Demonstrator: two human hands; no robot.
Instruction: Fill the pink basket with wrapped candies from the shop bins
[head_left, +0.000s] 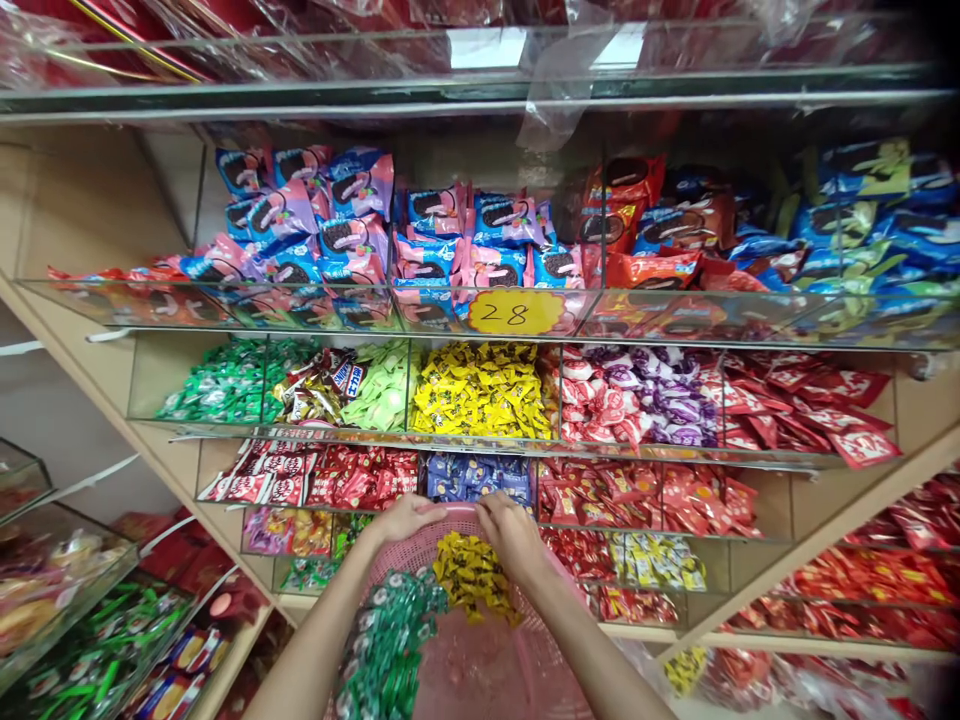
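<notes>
In the head view, a pink plastic basket (450,522) with a perforated wall is tilted at the lower middle. My left hand (405,520) is closed on its far rim at the left. Farther right along the same rim, my right hand (511,535) has its fingers curled over the edge. Inside the basket, green-wrapped candies (390,630) lie along the left side, and yellow-wrapped candies (472,575) are heaped near the far wall. A smooth pink surface (480,665) shows in front of them; whether it is the basket's bottom I cannot tell.
Ahead rise tiered shelves with clear dividers, holding yellow candies (480,390), green candies (225,380), blue packets (480,478) and Oreo-style cookie packs (495,265). A yellow price tag (516,312) reads 28. Side bins of green sweets (97,640) and red packets (862,580) flank me.
</notes>
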